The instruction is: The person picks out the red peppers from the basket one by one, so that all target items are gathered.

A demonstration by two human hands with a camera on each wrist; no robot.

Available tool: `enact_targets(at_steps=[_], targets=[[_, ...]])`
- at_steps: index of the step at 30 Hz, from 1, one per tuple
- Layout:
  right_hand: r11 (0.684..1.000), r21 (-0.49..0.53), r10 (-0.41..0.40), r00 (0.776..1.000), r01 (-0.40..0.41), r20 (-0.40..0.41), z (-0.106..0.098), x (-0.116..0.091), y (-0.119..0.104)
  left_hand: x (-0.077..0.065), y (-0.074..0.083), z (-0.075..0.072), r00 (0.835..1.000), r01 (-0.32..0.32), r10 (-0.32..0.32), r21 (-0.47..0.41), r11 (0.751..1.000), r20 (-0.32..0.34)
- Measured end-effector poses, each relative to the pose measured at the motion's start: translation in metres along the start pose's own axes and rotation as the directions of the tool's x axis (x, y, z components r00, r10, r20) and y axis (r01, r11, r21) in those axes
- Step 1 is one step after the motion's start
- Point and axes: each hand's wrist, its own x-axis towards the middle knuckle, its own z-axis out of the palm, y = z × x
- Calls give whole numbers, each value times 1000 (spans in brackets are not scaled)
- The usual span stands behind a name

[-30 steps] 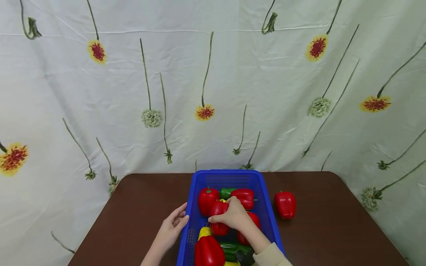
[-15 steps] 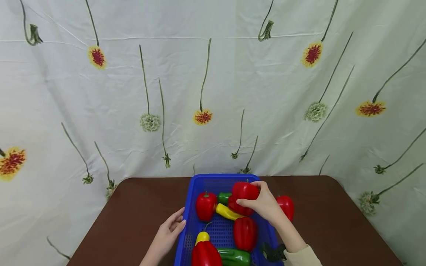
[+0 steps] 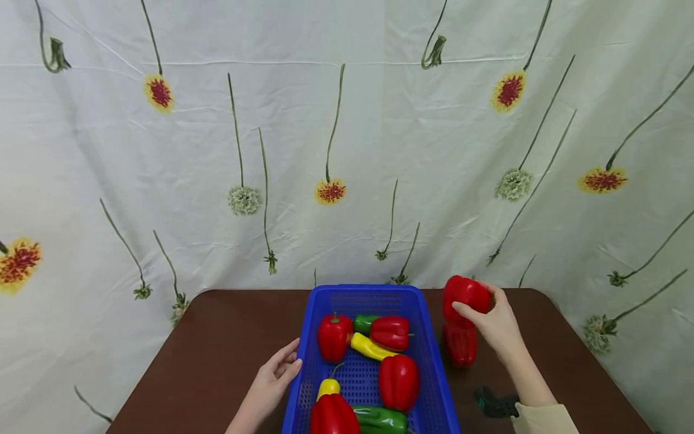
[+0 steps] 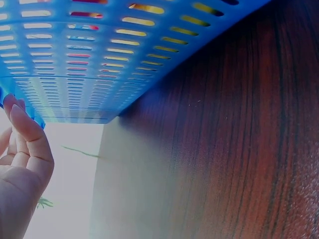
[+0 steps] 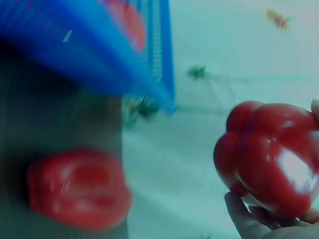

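Note:
My right hand (image 3: 496, 316) grips a red bell pepper (image 3: 465, 300), thumb and fingers on its sides, above the table right of the blue basket (image 3: 441, 374). In the right wrist view this bell pepper (image 5: 271, 157) fills the right side. Below it another red bell pepper (image 3: 459, 345) rests on the table, partly covered by the held one. With relaxed fingers my left hand (image 3: 273, 377) touches the basket's left rim; in the left wrist view its fingertips meet the basket wall (image 4: 75, 64). Inside lie several red bell peppers (image 3: 399, 383), yellow peppers (image 3: 371, 347) and green peppers (image 3: 381, 419).
The brown table (image 3: 228, 349) extends on both sides of the basket. Behind it hangs a pale flower-printed cloth (image 3: 293, 150). A dark device (image 3: 494, 402) is at my right wrist.
My right hand has lifted a red bell pepper out of the basket and carried it rightward, above the one on the table. My left hand stays at the basket's left rim.

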Motion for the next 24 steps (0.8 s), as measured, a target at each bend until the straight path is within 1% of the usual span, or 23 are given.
enact_targets(at_steps=[5,9,14,18,20,24], targets=[[997,-82,1,998,-7,-65,-18,7,25,0,-1,-1,1000,10,-10,4,1000,-2],[990,-142,11,995,-25,-99,-25,12,44,0,-2,-1,1000,18,-18,5,1000,0],[986,-161,29,993,-47,-114,-27,17,64,-1,-2,-1,1000,29,-30,16,999,5],[985,-159,54,991,-74,-125,-27,22,79,-1,-2,-1,1000,23,-23,18,1000,1],[980,-179,61,989,-85,-136,-27,25,86,-1,-1,-1,1000,17,-17,22,1000,0],[967,-245,33,990,-67,-140,-26,28,98,-2,-1,0,1000,15,-15,23,1000,-6]])
